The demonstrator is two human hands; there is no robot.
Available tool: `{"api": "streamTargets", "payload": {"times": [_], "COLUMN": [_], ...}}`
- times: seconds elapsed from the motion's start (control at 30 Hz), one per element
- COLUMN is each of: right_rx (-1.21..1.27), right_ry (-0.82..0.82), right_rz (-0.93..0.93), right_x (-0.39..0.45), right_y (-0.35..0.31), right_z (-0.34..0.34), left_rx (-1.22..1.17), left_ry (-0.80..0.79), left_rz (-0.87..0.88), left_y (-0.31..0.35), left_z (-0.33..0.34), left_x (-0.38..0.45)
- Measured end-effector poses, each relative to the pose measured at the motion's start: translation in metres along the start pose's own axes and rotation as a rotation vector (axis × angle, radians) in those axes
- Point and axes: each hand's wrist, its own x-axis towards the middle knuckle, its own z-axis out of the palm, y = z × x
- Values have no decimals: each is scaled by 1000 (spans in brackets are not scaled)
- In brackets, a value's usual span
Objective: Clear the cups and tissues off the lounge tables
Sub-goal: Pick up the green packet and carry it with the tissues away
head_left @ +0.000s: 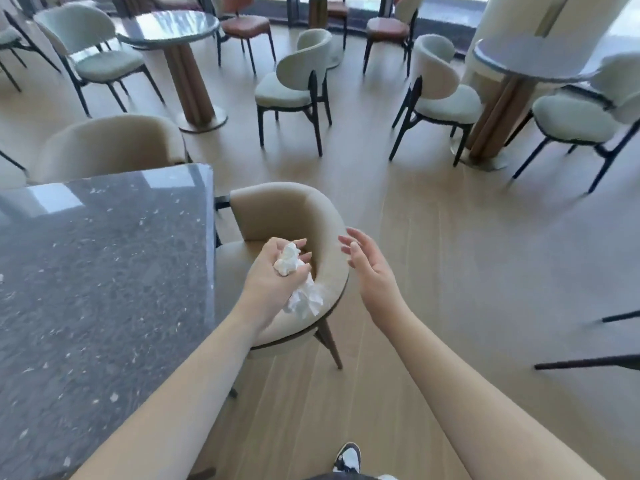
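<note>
Clutching crumpled tissues (pixel 299 284) in the left hand (pixel 273 277), fingers curled round the wad, over the beige chair (pixel 277 209) at 12 o'clock, likely for carrying off. Right hand (pixel 369 268) at 1 o'clock, spread, empty, probably free for cups. Dark table (pixel 104 271) at 9 o'clock.

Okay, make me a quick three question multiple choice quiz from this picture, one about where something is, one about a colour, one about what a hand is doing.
1. Where is the dark speckled table?
A. left of the hands
B. right of the hands
C. behind the column

2. What colour is the crumpled tissue?
A. blue
B. white
C. red

3. What is the right hand doing?
A. holding a cup
B. gripping a chair
C. open, holding nothing

Answers: 1 A, the tabletop fills the picture's left side. 2 B, the wad in the left hand is white. 3 C, its fingers are spread in the air.
</note>
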Motion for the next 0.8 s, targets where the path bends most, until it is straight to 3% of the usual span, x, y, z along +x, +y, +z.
{"api": "streamTargets", "payload": {"times": [0.27,0.8], "right_rx": [21,-32], "right_ry": [139,326], "right_rz": [-32,-9], "right_x": [33,139], "right_y": [-12,-10], "right_z": [-89,-171], "left_rx": [-8,40], "left_ry": [-188,-321], "left_rz": [11,105], "left_y": [27,51], "left_z": [88,178], "left_x": [42,199]}}
